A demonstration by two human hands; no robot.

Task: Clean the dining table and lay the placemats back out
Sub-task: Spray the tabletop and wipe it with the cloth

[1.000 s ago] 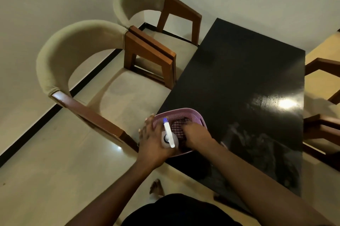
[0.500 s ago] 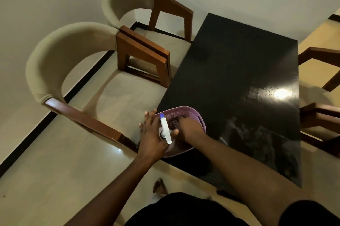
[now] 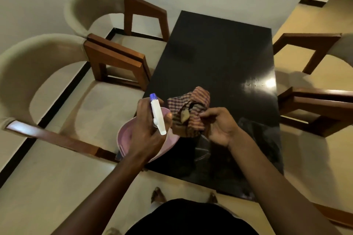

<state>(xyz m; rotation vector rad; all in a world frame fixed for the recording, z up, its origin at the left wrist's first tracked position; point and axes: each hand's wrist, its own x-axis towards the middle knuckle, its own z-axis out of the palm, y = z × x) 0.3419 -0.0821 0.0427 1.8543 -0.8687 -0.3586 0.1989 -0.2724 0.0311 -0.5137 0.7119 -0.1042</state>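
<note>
surface (image 3: pixel 219 59): black, glossy, rectangular. it stretches ahead of both your hands, with a lamp glare on it beyond your right hand.

left chairs (image 3: pixel 34 66): two, with cushioned backs and wooden frames. they stand outside your left hand, drawn up to the long edge of the surface.

right chairs (image 3: pixel 315 104): wooden frames, outside your right hand, partly cut off by the edge of view.

basket (image 3: pixel 124 137): pink plastic, at the surface corner nearest you. it sits directly below your left hand and is largely covered by it. contact with the hand cannot be told.

cloth (image 3: pixel 189 112): checked red-brown, crumpled, raised off the surface. it hangs between your two hands, just beside the bottle.

left hand (image 3: pixel 147 131): fingers curled round the spray bottle, held above the basket.

right hand (image 3: pixel 219 127): palm turned up, thumb and fingertips pinching the near edge of the cloth.

spray bottle (image 3: pixel 157 116): white head with a blue tip pointing away from you. the body is hidden inside your left hand.
</note>
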